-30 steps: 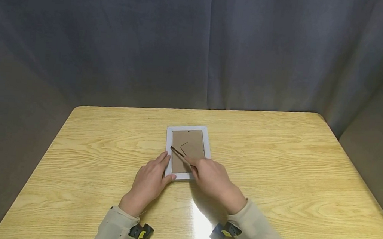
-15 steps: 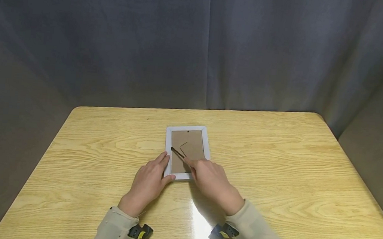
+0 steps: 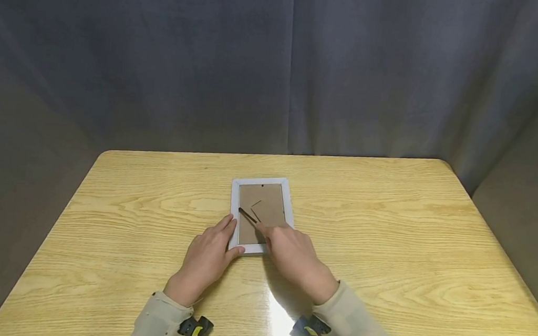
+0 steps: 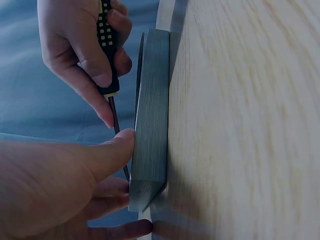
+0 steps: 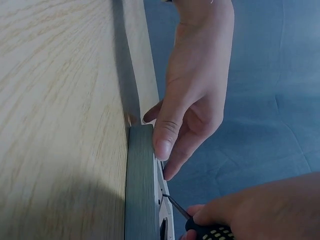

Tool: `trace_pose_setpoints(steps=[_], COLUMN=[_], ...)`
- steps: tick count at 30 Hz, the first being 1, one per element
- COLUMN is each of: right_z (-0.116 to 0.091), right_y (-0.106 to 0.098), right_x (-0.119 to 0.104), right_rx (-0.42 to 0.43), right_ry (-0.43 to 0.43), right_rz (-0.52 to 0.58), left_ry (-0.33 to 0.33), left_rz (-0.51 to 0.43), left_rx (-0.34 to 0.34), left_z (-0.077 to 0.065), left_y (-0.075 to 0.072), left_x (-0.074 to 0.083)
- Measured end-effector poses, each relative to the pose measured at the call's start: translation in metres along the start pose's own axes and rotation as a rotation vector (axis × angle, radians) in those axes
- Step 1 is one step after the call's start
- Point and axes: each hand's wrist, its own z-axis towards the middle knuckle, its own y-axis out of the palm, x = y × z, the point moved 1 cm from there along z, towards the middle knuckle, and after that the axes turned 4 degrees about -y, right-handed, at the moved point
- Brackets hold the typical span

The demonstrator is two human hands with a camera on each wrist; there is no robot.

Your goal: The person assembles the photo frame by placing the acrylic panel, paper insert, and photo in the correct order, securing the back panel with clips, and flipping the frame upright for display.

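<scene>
A picture frame [image 3: 287,198] with a pale grey rim lies back side up on the table, its brown backing board [image 3: 272,202] showing. My left hand [image 3: 207,253] holds its near left corner, thumb on the near edge and fingers along the left side. My right hand [image 3: 294,253] grips a screwdriver [image 4: 108,42] by its black handle with yellow dots. The screwdriver's thin dark shaft [image 3: 248,216] slants across the backing, with the tip at the left inner edge of the rim. In the head view the right hand hides the handle and the frame's near right corner.
The wood-grain table [image 3: 388,225] extends around the frame on all sides. Grey curtains [image 3: 201,67] hang behind it and at both sides. A small black device [image 3: 196,327] is strapped at the left wrist, another device [image 3: 311,327] at the right.
</scene>
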Motion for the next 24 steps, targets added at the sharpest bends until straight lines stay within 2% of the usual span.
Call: trace_pose_setpoints(steps=[24], right_z=[-0.0001], right_y=[-0.0005], right_x=[-0.0030], right_rx=[-0.030], right_ry=[0.039], right_rz=[-0.011], left_ry=[0.001], left_rz=[-0.004], left_rx=[0.000], left_z=[-0.0002], left_y=[-0.0001], left_x=[0.0010])
